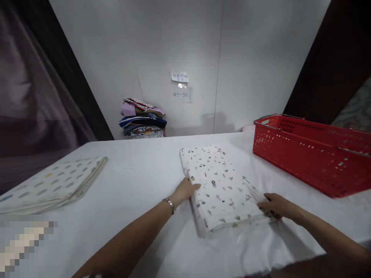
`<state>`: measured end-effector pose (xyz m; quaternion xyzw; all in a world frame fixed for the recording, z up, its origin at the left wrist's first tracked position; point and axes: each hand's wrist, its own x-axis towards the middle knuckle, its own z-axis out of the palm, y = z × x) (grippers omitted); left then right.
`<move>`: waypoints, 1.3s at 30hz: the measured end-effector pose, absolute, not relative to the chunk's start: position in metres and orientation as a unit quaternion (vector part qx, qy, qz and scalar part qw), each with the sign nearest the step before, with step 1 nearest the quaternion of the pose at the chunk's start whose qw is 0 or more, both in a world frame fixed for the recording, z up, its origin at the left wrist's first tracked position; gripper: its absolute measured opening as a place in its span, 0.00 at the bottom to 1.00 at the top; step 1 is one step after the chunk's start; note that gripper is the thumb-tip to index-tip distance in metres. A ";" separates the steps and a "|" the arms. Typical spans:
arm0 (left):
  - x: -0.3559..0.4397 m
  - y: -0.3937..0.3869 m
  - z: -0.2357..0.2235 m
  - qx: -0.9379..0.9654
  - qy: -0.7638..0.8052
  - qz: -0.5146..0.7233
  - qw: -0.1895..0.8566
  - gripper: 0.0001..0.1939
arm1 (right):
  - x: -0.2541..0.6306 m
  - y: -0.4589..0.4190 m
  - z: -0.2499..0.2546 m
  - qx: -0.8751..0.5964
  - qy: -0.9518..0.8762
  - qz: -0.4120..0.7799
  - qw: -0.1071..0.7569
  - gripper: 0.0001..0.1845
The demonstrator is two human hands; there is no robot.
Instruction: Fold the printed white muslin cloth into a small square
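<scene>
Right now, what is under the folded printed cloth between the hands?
The white table cover shows around the folded printed cloth, touched by the left hand and right hand. Whatever lies directly beneath is covered.

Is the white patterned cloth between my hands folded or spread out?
Folded: the white patterned cloth forms a rectangle, stacked layers showing beside the right hand.

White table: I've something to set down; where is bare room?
Widest between the spotted fabric and printed fabric, beyond the left forearm; narrower between printed fabric and red basket. Crowded where the left hand and right hand hold the printed fabric.
</scene>
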<state>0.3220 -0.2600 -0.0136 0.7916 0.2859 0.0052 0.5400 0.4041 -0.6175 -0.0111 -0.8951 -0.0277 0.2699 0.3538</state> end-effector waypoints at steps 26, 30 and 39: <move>0.216 -0.079 0.015 0.920 0.250 0.085 0.289 0.27 | 0.315 -0.466 -0.014 -0.709 -0.219 0.314 0.592 0.24; 0.169 -0.113 0.014 0.947 0.176 0.147 0.224 0.23 | 0.428 -0.473 0.003 -0.857 -0.168 0.085 0.481 0.18; 0.075 -0.184 -0.035 0.967 -0.049 0.230 0.094 0.28 | 0.539 -0.435 -0.001 -0.919 -0.145 0.109 0.350 0.10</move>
